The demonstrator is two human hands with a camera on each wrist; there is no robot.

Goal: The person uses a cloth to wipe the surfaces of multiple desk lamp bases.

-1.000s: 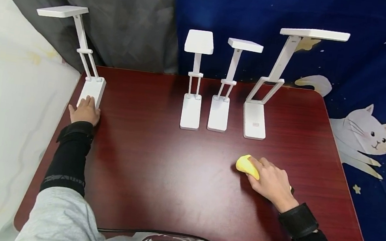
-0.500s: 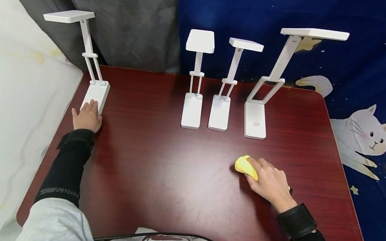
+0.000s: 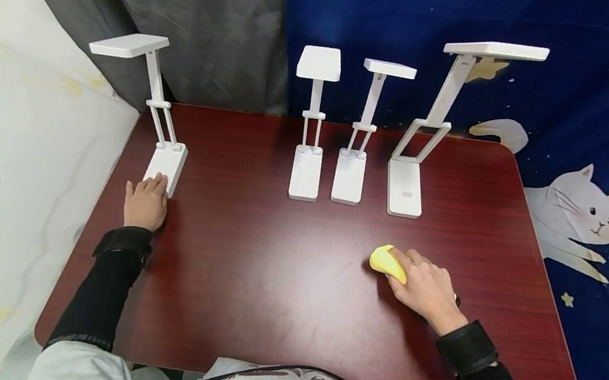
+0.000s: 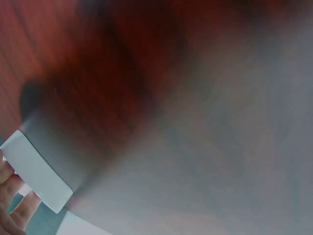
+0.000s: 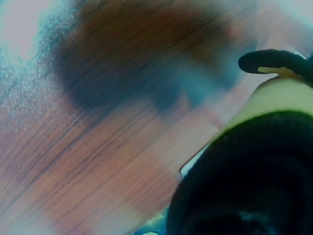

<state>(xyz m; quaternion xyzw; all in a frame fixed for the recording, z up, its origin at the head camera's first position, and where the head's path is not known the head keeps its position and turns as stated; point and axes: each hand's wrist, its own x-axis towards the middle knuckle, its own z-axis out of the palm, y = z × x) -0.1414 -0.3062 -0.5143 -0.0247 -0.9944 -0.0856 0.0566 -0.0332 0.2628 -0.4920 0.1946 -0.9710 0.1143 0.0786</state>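
Observation:
On the table's left side, my left hand (image 3: 146, 203) grips the near end of a white desk lamp's base (image 3: 168, 162), with fingers over the top. The lamp stands upright, arm leaning back, flat head (image 3: 130, 45) reaching left. In the left wrist view, fingers (image 4: 24, 210) bend at a white slab's edge. My right hand (image 3: 423, 285) grips a yellow banana (image 3: 386, 262) over the table's right half. The banana's rounded end pokes out past the thumb side and a dark tip shows behind the hand; the palm hides its middle.
Three more white desk lamps stand along the back: one in the middle (image 3: 305, 174), one beside it (image 3: 348, 176), and a larger one (image 3: 405, 189) further right. The dark red table (image 3: 248, 284) ends against curtains. A black cable (image 3: 261, 370) crosses the person's lap.
My left hand and the left desk lamp have moved right and toward the person. My right hand and the banana stay almost where they were.

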